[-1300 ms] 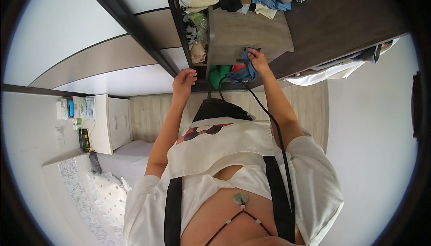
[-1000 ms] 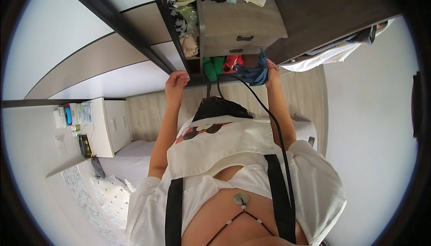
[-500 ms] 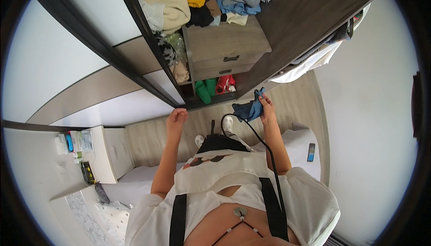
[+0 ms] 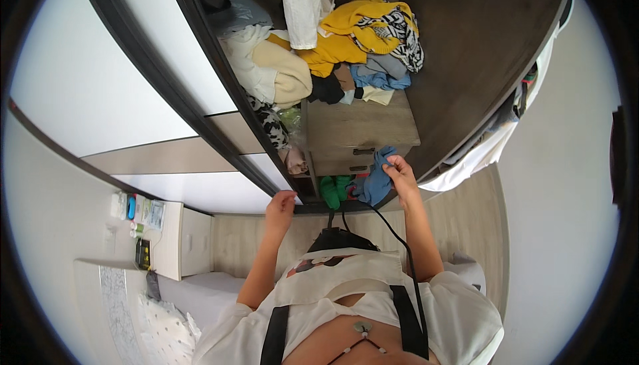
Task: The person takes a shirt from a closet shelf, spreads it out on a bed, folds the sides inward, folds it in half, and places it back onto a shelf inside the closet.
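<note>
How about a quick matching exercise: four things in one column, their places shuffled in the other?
1. blue garment
2. green shoes
3. yellow clothing
4. nightstand

A. above the drawers
B. beside the bed
C. in the right grip
D. below the drawers

Pairs: 1-C, 2-D, 3-A, 4-B

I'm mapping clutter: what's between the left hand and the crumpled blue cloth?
In the head view, green shoes and something red show between the left hand and blue cloth.
</note>
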`<state>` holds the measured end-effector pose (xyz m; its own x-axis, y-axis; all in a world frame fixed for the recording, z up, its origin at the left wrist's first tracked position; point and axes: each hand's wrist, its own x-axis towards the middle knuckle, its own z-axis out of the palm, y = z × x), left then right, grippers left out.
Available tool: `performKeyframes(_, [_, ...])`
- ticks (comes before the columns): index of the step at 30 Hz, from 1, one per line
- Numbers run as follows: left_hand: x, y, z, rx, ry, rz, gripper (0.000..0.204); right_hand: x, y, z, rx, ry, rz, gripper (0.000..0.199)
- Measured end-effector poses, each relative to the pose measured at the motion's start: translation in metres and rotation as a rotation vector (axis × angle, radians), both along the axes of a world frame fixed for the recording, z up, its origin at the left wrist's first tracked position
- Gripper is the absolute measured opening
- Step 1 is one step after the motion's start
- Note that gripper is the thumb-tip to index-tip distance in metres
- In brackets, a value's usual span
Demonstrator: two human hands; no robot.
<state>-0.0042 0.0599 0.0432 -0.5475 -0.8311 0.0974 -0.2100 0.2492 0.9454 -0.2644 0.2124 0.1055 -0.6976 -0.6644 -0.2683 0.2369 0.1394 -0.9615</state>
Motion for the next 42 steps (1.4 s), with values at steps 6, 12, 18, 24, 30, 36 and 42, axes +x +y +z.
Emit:
performKeyframes(6, [-0.048,0.024,0.041,-0.198,-0.102,-0.114,0.018,-0.017,0.001,0.023,-0.078,0.164,0.262,0.013])
performKeyframes(12, [-0.074,0.051,0.059,-0.357,-0.18,-0.189,0.046,-0.028,-0.016,0.022,-0.126,0.292,0.502,0.017])
performKeyframes(18, [-0.105,0.071,0.069,-0.536,-0.217,-0.047,0.069,-0.013,-0.043,0.022,-0.33,0.3,0.738,0.017])
performKeyframes(24, [-0.111,0.059,0.047,0.07,0.203,0.27,0.03,-0.015,-0.039,0.037,-0.363,0.184,0.725,0.028])
performKeyframes(30, [-0.122,0.058,0.079,0.599,0.712,0.474,0.033,-0.1,-0.06,0.015,-0.283,0.182,0.272,0.03])
performKeyframes(36, [-0.121,0.052,0.069,0.563,0.707,0.47,0.028,-0.146,-0.125,0.023,-0.218,0.504,0.027,0.035])
performKeyframes(42, [-0.136,0.023,0.088,0.568,0.715,0.529,0.019,-0.177,-0.144,0.033,-0.145,0.646,-0.014,0.039])
